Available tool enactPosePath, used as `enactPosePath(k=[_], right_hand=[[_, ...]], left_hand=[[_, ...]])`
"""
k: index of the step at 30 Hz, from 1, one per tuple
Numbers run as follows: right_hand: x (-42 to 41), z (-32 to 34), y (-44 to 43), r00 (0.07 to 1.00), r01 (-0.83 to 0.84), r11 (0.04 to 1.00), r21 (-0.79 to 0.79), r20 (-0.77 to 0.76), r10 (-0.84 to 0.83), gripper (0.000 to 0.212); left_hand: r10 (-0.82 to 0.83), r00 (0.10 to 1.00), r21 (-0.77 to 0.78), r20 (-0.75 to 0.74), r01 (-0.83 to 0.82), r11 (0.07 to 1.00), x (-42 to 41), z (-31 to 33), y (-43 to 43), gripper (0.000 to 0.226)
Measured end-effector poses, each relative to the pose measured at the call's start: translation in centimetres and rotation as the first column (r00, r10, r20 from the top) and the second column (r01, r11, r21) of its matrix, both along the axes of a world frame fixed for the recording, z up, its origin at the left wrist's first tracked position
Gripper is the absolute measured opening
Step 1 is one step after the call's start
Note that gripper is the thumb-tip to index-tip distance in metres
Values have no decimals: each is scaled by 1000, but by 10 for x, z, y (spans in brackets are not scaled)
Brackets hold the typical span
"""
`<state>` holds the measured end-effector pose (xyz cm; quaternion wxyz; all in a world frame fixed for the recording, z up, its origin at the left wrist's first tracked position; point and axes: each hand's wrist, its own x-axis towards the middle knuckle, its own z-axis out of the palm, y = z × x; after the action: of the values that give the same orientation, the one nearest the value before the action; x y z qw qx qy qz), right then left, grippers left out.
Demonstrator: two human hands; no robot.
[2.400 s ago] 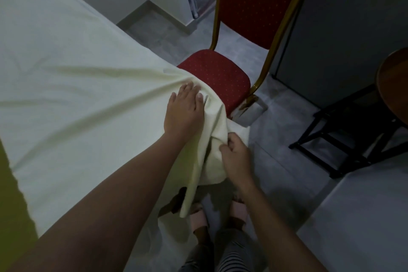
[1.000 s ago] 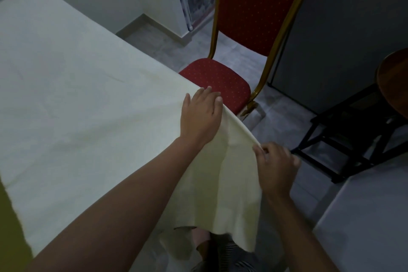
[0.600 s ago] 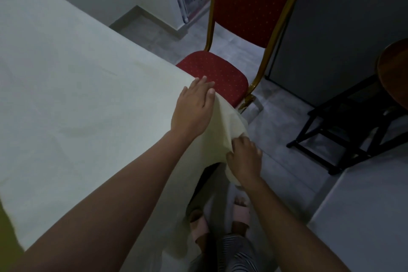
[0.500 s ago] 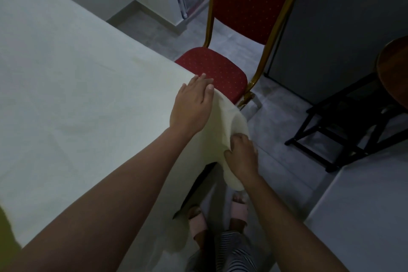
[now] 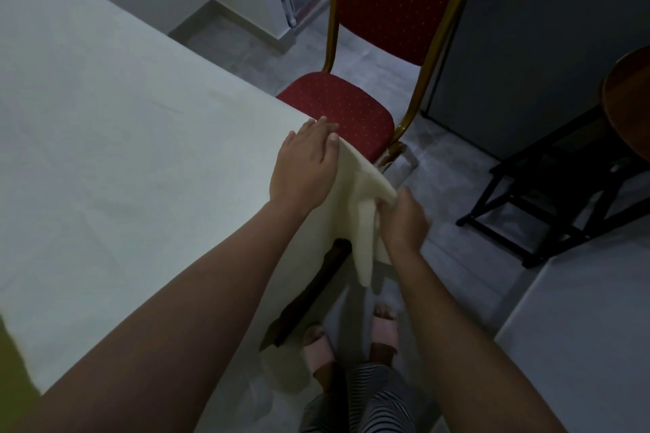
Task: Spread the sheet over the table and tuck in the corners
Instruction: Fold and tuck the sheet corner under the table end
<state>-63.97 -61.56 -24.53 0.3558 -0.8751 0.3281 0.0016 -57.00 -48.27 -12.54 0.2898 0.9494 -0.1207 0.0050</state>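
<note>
My right hand [image 5: 404,218] has drawn the pale cream cloth sheet [image 5: 140,116] outward, fingers [image 5: 399,202] pinching its fold; my left hand [image 5: 306,165] presses flat just beside them. Overpulling could drag the sheet askew.

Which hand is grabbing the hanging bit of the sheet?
The right hand: it pinches the loose flap of the sheet beside the corner. The left hand only lies flat on top.

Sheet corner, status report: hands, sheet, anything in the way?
Left hand flat on the sheet by the corner. Right hand pinches the hanging corner fold. Sheet spread on top, corner not yet tucked. Red chair close behind the corner.
</note>
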Motion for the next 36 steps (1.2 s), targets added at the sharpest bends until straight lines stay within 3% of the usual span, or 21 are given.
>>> enactPosePath(k=[3,7,11,13,16,21,24,27,31,33,36], right_hand=[[-10,3,-27,984,102,983,-156,160,-76,17],[-3,7,-39,977,123,970,-210,197,-81,33],[-33,-8,-10,994,-93,937,-336,18,105,31],[-60,-17,17,971,-226,914,-337,-2,239,20],[-74,-24,33,973,-188,938,-290,73,218,6],[-47,-24,-1,976,-210,935,-286,-118,183,10],[-44,-26,-29,968,-236,942,-240,-140,207,5],[-50,-22,-37,973,-213,975,61,-73,217,12],[-90,-13,0,948,-271,863,427,-36,316,10],[-106,-12,5,957,-260,870,419,-12,291,9],[-103,-11,-21,996,-93,985,147,4,94,5]], left_hand=[[-8,1000,3,12,7,1000,0,0,0,38],[-14,1000,0,21,14,1000,-1,0,1,38],[-18,1000,3,16,18,1000,-1,-1,1,41],[-20,1000,2,22,20,1000,-1,-2,1,42],[-19,999,8,30,19,1000,-2,-3,1,44],[-28,999,2,25,28,1000,-1,-4,2,43],[-28,999,-9,29,28,1000,-1,-4,2,41],[-28,999,-12,34,28,1000,-1,-2,2,38],[-22,999,-21,26,22,1000,-1,-2,2,39],[-17,1000,-19,23,17,1000,-1,-1,2,38],[-20,999,-18,31,21,1000,-2,-1,1,36]])
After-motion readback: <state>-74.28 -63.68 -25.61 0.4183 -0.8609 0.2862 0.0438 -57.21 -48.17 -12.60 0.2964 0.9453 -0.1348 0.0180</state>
